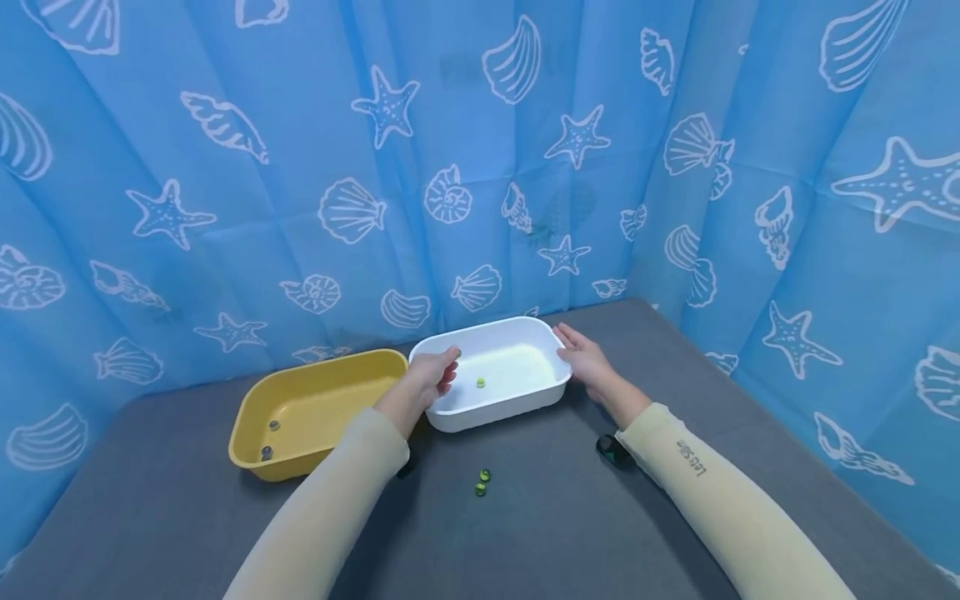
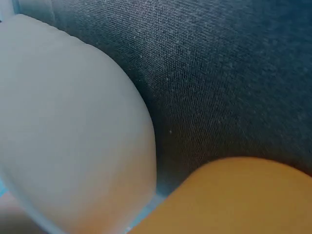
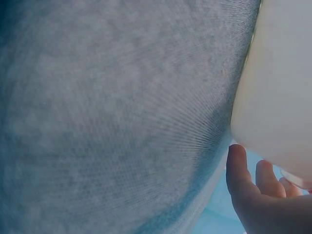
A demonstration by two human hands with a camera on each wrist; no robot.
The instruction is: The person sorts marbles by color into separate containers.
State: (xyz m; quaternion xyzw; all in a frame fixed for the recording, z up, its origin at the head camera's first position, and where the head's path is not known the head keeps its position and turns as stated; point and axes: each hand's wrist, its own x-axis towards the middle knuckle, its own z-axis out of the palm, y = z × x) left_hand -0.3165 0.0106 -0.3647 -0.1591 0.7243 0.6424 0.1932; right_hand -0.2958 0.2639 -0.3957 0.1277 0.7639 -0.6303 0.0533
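A white plastic basin (image 1: 498, 407) stands on the grey table, with one small green marble (image 1: 481, 382) on its floor. My left hand (image 1: 431, 375) is over its left end, fingers curled, pinching a small greenish round thing (image 1: 458, 353) mostly hidden by the fingertips. At the opposite end my right hand (image 1: 588, 362) holds the basin's rim, thumb over the edge and fingers outside. The right wrist view shows those fingers (image 3: 239, 168) by the basin's pale wall (image 3: 278, 87). Two green marbles (image 1: 481, 489) lie on the table in front.
Left of the white basin is a yellow basin (image 1: 255, 425) holding two greyish marbles (image 1: 267, 452). The two basins stand close together, and the left wrist view shows a narrow gap between their walls. A blue shell-patterned curtain (image 1: 450, 250) hangs behind the grey table (image 1: 540, 517).
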